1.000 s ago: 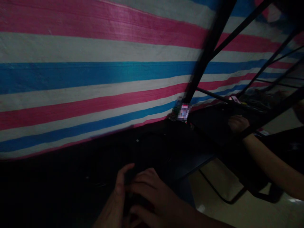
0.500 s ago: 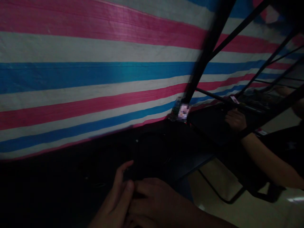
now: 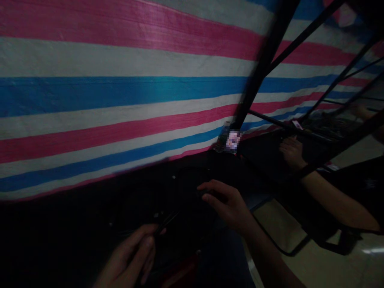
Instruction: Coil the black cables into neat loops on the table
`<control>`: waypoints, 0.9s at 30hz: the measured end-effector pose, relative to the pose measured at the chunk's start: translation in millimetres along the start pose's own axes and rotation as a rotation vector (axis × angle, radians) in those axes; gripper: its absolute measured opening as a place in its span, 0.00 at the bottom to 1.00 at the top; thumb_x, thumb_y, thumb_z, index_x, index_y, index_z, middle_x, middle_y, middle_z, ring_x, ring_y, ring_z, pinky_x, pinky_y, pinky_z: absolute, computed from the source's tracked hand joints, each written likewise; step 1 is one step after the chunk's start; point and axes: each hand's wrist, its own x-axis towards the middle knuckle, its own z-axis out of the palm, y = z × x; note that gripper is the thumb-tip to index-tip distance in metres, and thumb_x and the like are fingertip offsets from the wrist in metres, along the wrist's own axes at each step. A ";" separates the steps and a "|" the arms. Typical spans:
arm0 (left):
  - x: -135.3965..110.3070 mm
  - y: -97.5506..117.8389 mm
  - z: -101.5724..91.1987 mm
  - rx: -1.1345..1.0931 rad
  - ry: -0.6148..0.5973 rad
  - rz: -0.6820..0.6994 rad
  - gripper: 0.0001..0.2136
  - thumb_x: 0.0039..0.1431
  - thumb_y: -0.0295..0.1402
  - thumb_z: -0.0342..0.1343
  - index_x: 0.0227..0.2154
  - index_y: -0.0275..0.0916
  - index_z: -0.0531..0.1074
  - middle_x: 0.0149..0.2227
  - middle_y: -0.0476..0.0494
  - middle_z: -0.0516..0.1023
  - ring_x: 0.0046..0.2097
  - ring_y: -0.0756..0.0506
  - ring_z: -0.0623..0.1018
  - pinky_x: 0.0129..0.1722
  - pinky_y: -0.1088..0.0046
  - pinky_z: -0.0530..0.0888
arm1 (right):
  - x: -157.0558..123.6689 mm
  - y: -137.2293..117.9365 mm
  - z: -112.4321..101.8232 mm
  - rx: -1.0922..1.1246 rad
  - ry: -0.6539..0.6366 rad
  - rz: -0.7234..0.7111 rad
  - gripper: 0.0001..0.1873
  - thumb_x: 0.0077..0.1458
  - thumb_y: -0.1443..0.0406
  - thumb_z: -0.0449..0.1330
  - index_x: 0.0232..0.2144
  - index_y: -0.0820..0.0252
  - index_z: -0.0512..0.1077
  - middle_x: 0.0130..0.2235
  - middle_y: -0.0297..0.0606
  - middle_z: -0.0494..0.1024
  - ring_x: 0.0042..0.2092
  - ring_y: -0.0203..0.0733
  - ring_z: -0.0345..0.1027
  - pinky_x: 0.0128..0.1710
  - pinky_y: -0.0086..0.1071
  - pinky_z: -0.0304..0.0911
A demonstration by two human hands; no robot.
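In the head view, my left hand (image 3: 135, 254) is closed at the bottom, thumb and fingers pinching a thin dark cable (image 3: 169, 220). The cable slants up and right from the fingertips and fades into the darkness. To the right, my right hand (image 3: 228, 204) is bent in a pinch, thumb and forefinger closed around something small and dark that I cannot make out. Both hands are over a black work surface (image 3: 75, 224). Beyond them, faint dark loops with small pale tips (image 3: 174, 177) lie there, hard to see.
Behind the surface hangs a striped tarp (image 3: 120, 92). A black metal frame (image 3: 258, 80) rises at the right. By its foot stand a plastic bottle (image 3: 222, 138) and a bright blurred-out patch (image 3: 233, 141). Farther right is a co-worker's hand (image 3: 292, 151) beside a dark cable heap (image 3: 327, 127).
My hands were together at the bottom; now they are apart. The right has moved up and right, the left slightly left. A thin cable now shows at the left fingertips.
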 end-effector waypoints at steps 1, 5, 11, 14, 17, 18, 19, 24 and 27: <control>0.5 5.3 1.5 -0.033 0.052 -0.020 0.27 0.48 0.58 0.68 0.43 0.43 0.82 0.30 0.46 0.82 0.30 0.44 0.79 0.31 0.72 0.78 | -0.4 0.5 -0.1 -0.003 -0.010 0.003 0.10 0.61 0.62 0.63 0.43 0.56 0.81 0.34 0.36 0.78 0.34 0.38 0.70 0.33 0.30 0.64; 3.9 33.7 10.2 -0.071 0.058 0.026 0.25 0.42 0.59 0.69 0.36 0.44 0.85 0.32 0.43 0.84 0.35 0.41 0.81 0.30 0.73 0.79 | -0.3 -1.2 -0.9 -0.010 -0.107 -0.062 0.11 0.63 0.62 0.62 0.45 0.57 0.81 0.38 0.39 0.79 0.33 0.36 0.71 0.32 0.30 0.64; 4.2 56.0 16.2 0.098 0.003 0.143 0.20 0.46 0.55 0.68 0.35 0.47 0.86 0.40 0.40 0.86 0.45 0.35 0.83 0.41 0.65 0.81 | 2.4 -3.7 0.8 -0.057 -0.295 -0.203 0.13 0.66 0.65 0.61 0.49 0.58 0.80 0.39 0.40 0.82 0.38 0.38 0.75 0.37 0.30 0.66; 7.0 53.1 19.9 0.191 -0.085 0.174 0.21 0.52 0.55 0.64 0.41 0.48 0.86 0.45 0.40 0.86 0.50 0.34 0.82 0.50 0.62 0.77 | 1.3 -5.5 9.5 -0.069 -0.392 -0.230 0.15 0.67 0.64 0.59 0.52 0.60 0.80 0.36 0.41 0.81 0.35 0.37 0.73 0.35 0.28 0.64; 12.8 46.8 24.8 0.200 -0.120 0.198 0.19 0.56 0.54 0.62 0.43 0.48 0.84 0.40 0.41 0.85 0.45 0.38 0.82 0.47 0.64 0.77 | 0.5 -10.5 17.4 -0.111 -0.450 -0.232 0.15 0.68 0.64 0.58 0.53 0.59 0.79 0.36 0.41 0.80 0.36 0.38 0.72 0.35 0.29 0.63; 14.9 45.4 26.7 0.176 -0.126 0.203 0.19 0.56 0.53 0.63 0.44 0.47 0.83 0.36 0.44 0.83 0.40 0.41 0.82 0.42 0.67 0.77 | 0.3 -12.7 19.4 -0.124 -0.460 -0.227 0.16 0.68 0.63 0.59 0.54 0.58 0.79 0.37 0.41 0.80 0.36 0.38 0.72 0.35 0.29 0.62; 16.8 45.0 28.8 0.143 -0.129 0.208 0.20 0.56 0.52 0.64 0.46 0.47 0.81 0.32 0.47 0.80 0.35 0.43 0.80 0.36 0.70 0.76 | 0.1 -14.8 21.4 -0.129 -0.471 -0.224 0.17 0.67 0.62 0.60 0.56 0.57 0.78 0.37 0.41 0.80 0.36 0.38 0.72 0.35 0.29 0.62; 20.7 54.6 37.3 0.007 -0.156 0.224 0.25 0.55 0.45 0.67 0.54 0.49 0.68 0.31 0.53 0.76 0.28 0.49 0.76 0.28 0.76 0.71 | 1.3 -18.0 28.2 -0.126 -0.528 -0.252 0.25 0.64 0.60 0.64 0.62 0.53 0.72 0.36 0.38 0.79 0.33 0.37 0.69 0.32 0.28 0.60; 20.8 59.0 33.5 0.002 -0.141 0.242 0.26 0.55 0.43 0.67 0.55 0.48 0.67 0.37 0.51 0.79 0.31 0.48 0.78 0.31 0.73 0.74 | 7.3 -12.2 19.9 -0.078 -0.367 -0.256 0.17 0.66 0.61 0.61 0.55 0.55 0.79 0.31 0.37 0.77 0.30 0.35 0.67 0.30 0.28 0.59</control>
